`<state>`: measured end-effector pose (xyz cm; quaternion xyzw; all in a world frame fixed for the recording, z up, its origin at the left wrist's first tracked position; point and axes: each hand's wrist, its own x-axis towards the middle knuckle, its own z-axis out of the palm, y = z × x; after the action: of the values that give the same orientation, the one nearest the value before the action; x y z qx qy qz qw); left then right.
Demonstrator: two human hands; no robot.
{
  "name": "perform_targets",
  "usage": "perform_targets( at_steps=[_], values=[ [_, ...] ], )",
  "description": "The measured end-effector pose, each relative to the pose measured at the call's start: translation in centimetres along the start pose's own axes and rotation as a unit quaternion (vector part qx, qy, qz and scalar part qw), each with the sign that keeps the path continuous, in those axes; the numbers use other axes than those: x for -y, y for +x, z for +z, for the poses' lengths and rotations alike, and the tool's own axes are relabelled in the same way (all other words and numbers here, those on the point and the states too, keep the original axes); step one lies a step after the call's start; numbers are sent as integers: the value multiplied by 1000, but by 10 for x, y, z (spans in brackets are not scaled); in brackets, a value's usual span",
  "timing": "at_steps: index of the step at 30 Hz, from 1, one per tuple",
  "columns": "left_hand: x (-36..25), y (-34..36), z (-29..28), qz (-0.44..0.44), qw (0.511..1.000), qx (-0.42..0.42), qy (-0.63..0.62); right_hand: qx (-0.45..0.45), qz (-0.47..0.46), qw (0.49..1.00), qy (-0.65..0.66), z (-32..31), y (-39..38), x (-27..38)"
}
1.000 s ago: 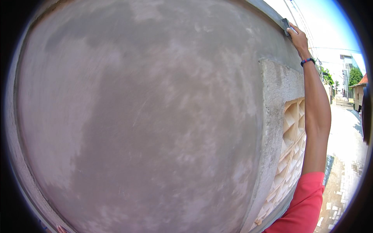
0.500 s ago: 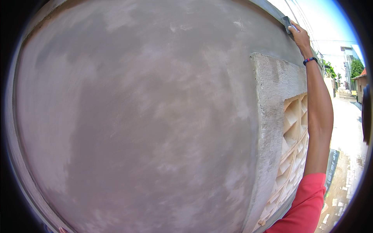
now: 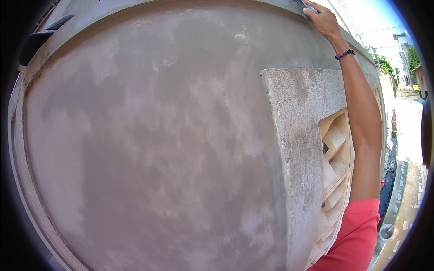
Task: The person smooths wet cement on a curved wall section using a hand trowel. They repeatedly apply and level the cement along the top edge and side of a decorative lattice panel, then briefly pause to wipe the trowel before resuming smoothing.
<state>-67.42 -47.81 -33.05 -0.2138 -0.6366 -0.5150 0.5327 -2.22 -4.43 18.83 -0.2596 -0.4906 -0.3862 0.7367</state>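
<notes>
My right arm, in a red sleeve with a beaded bracelet at the wrist, reaches up along the right side. At the top edge of the wall, my right hand [image 3: 323, 21] is closed around a grey trowel [image 3: 300, 6], partly cut off by the picture's upper rim. The trowel lies against the raised band above the plaster. Below spreads a grey plastered wall [image 3: 181, 135], smooth with darker and lighter patches that look damp and dry. My left hand is out of sight.
Right of the plaster, a rough raised surround [image 3: 296, 108] frames a cream lattice block screen [image 3: 337, 144]. A ledge [image 3: 19, 135] borders the wall at left, with a dark object [image 3: 40, 40] by its upper corner. A bucket [image 3: 386, 232] stands low beside the street [image 3: 409, 131].
My right hand has moved left and up with the trowel along the top edge. The view has shifted, showing more of the upper ledge, the dark object and the bucket.
</notes>
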Motion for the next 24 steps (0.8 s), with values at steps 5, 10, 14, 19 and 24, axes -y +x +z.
perform_targets(
  at_steps=[5, 10, 14, 19, 24],
  values=[
    [-1, 4, -2, -6, 1000, -4, -5, -20, 168, 982, -85, 3, 16, -59],
    [0, 5, -13, -23, 1000, 0, 1, -59, -93, 994, 21, 20, 14, 63],
    [-1, 4, -18, -43, 999, 10, 6, -27, -121, 992, 1, 19, 16, 99],
    [4, 2, -18, -63, 998, 19, 7, 32, 210, 977, -30, 13, 25, -21],
    [15, -9, -16, -99, 994, 41, 0, 48, 233, 967, -87, 0, -1, -47]
  ],
)
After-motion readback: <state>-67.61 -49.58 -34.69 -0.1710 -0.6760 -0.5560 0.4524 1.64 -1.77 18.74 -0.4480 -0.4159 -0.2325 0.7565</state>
